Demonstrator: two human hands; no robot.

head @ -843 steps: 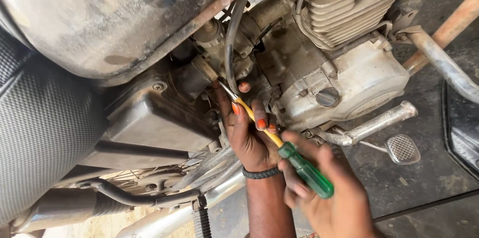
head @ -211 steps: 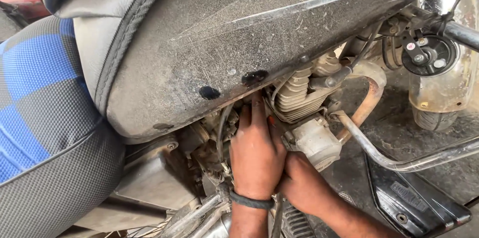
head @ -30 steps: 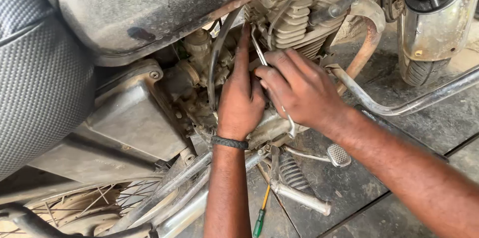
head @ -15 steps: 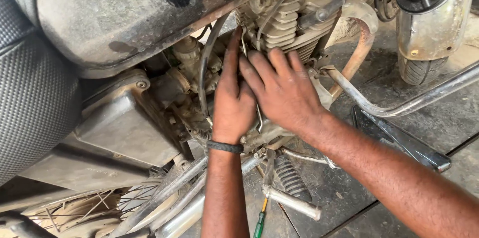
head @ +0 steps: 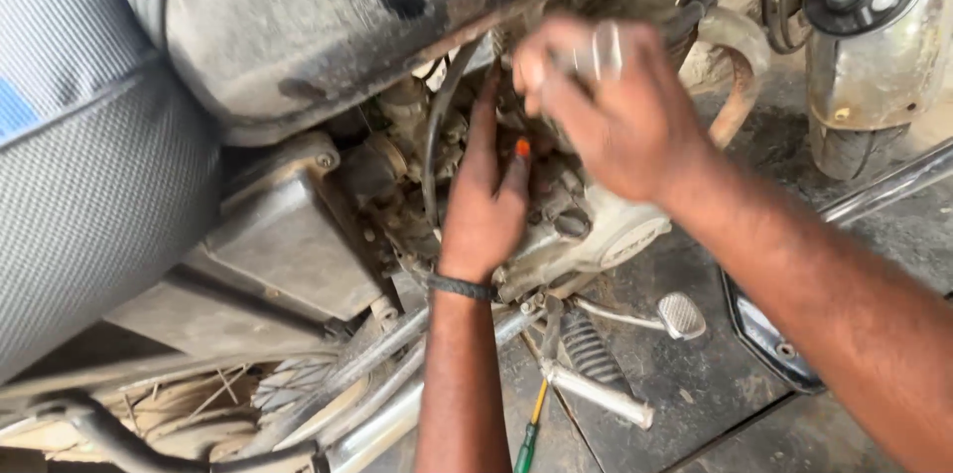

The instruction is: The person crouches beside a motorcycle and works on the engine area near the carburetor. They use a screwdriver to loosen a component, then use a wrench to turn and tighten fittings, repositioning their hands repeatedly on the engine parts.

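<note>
Dusty concrete floor (head: 695, 384) lies under the motorcycle, whose grimy fuel tank (head: 328, 26) fills the top of my view. My left hand (head: 486, 205) reaches up into the engine bay beside the black hose (head: 437, 135), fingers straight and pressed together against the parts there, holding nothing I can make out. My right hand (head: 615, 106) hovers just above it, blurred, fingertips pinched on a small bright metal piece (head: 596, 51); what kind, I cannot tell. I judge I am fitting that piece near the engine casing (head: 615, 235), so the next move calls for steady, blind alignment. A green-handled screwdriver (head: 529, 433) lies below, untouched.
</note>
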